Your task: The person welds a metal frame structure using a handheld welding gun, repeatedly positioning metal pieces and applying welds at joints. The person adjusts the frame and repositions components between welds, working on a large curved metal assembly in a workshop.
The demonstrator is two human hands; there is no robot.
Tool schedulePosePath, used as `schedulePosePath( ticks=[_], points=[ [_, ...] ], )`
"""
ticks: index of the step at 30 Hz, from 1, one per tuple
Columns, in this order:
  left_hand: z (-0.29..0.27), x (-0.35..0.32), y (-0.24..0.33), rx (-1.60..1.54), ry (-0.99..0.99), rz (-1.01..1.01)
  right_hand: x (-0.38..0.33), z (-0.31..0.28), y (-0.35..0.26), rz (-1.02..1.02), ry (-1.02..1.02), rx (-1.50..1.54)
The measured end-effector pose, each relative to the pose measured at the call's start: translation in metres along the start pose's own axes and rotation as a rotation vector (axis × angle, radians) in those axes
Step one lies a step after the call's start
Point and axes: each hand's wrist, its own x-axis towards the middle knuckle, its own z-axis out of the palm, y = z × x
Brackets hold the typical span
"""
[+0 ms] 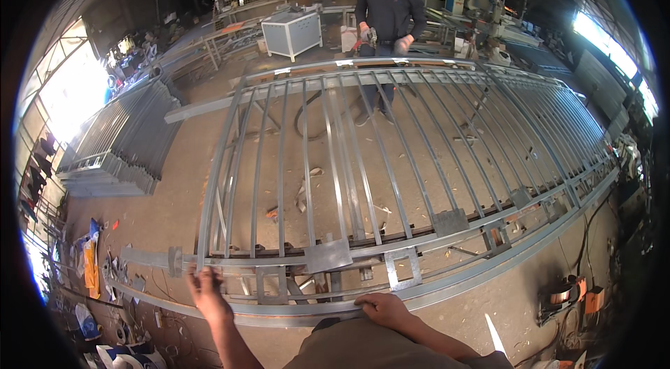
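A long grey metal railing panel (pixel 282 180) with many parallel bars lies across a metal support frame in front of me. My left hand (pixel 208 293) is at the panel's near left corner, its fingers apart and their tips by the end of the bottom rail. Close to my body, my right hand (pixel 386 310) has its fingers curled over the nearest metal rail (pixel 447 291) of the support. Between the hands and the panel, flat square plates (pixel 328 255) lie along the bottom rail. An open square metal bracket (pixel 403 269) sits under it.
Across the panel stands a person in dark clothes (pixel 392 13), holding a tool. A stack of barred panels (pixel 125 135) lies at left, a grey cabinet (pixel 292 35) behind. At right are a wire spool (pixel 560 297) and cables; bags (pixel 91 264) litter the left floor.
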Motion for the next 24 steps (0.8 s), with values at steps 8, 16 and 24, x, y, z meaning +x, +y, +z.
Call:
schedulePosePath(
  ticks=[8, 16, 24],
  points=[
    [0.029, -0.098, -0.084, 0.285, -0.652, -0.406, 0.003, 0.0, -0.003, 0.069, -0.037, -0.012],
    [-0.002, -0.118, -0.101, 0.774, -1.261, -0.526, -0.005, -0.003, -0.002, 0.176, -0.019, 0.063],
    [-0.054, -0.12, -0.111, 0.745, -1.103, -0.667, -0.035, -0.001, 0.063, 0.454, -0.244, 0.107]
  ],
)
